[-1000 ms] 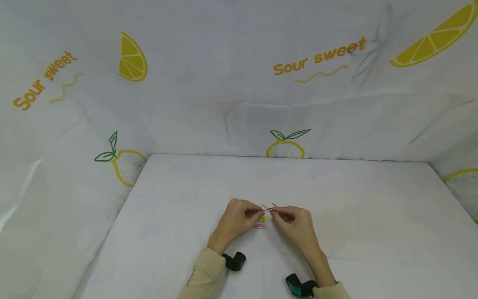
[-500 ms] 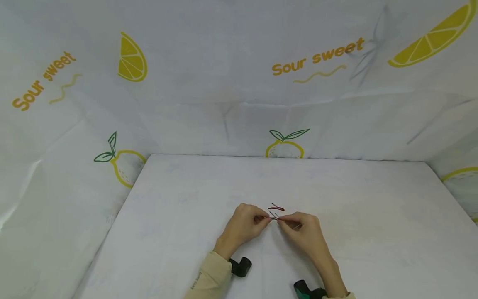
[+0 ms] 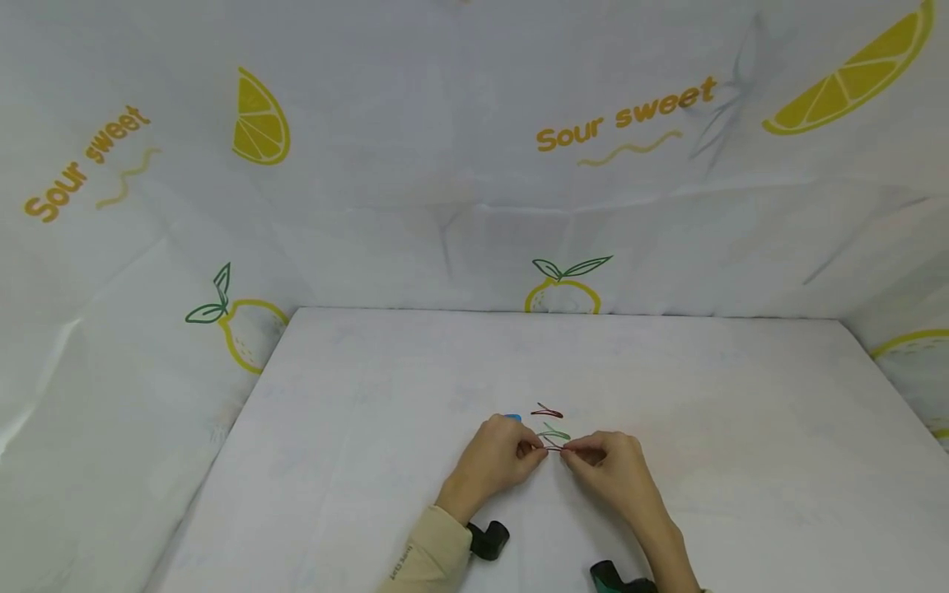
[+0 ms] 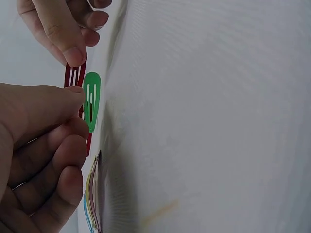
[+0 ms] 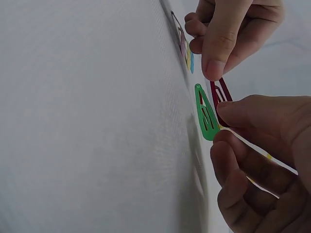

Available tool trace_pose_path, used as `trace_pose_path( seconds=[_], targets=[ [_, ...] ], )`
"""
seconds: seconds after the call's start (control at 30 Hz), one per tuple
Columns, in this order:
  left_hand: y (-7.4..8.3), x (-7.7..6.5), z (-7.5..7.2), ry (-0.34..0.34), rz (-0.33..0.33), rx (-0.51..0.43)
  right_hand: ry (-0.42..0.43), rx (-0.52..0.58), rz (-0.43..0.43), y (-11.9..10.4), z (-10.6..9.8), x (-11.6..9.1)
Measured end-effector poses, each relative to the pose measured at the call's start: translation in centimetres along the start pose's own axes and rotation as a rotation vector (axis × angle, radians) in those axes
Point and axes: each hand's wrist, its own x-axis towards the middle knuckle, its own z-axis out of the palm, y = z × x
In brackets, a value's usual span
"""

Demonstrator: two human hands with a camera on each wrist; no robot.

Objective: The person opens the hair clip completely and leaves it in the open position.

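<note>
Both hands meet at a dark red snap hair clip (image 5: 223,97). My left hand (image 3: 495,455) pinches one end between thumb and index finger. The other end is pinched in my right hand (image 3: 610,461). Just beyond the fingertips lies a green snap hair clip (image 3: 554,434), seen broad side on in the left wrist view. Farther out is another red snap hair clip (image 3: 547,413). Both of these show a tongue standing away from the frame. A blue clip (image 3: 512,417) peeks out behind the left hand, which hides most of it.
Several thin clips (image 4: 92,194), yellow and blue among them, lie grouped beside the left hand. The white table (image 3: 385,371) ends at a hanging cloth (image 3: 415,165) printed with lemons. Black wrist cameras (image 3: 489,540) sit at both wrists.
Both hands have come nearer the body and to the right. A red clip and then the green one show lying beyond them. The yellow and pink clips are now hidden in the head view.
</note>
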Motion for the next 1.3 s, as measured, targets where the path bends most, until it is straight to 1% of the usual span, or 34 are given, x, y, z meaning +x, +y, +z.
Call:
trace_pose_path(
  seconds=[0.2,0.47,0.73,1.03,1.3],
  targets=[
    [0.0,0.04,0.38,0.005,0.019,0.061,-0.021,-0.024,0.035,0.05,-0.09,-0.17],
    [-0.08,0.17,0.59,-0.02,0.02,0.086,-0.047,-0.056,0.067,0.27,-0.1,-0.17],
    [-0.21,0.23,0.66,-0.046,0.021,0.111,-0.051,-0.055,0.061,0.53,-0.02,-0.09],
    [-0.18,0.22,0.65,-0.057,0.014,0.126,-0.054,-0.05,0.058,0.58,-0.01,-0.08],
    [-0.14,0.2,0.52,-0.065,0.017,0.127,-0.076,-0.049,0.041,0.42,-0.42,-0.15]
  ],
)
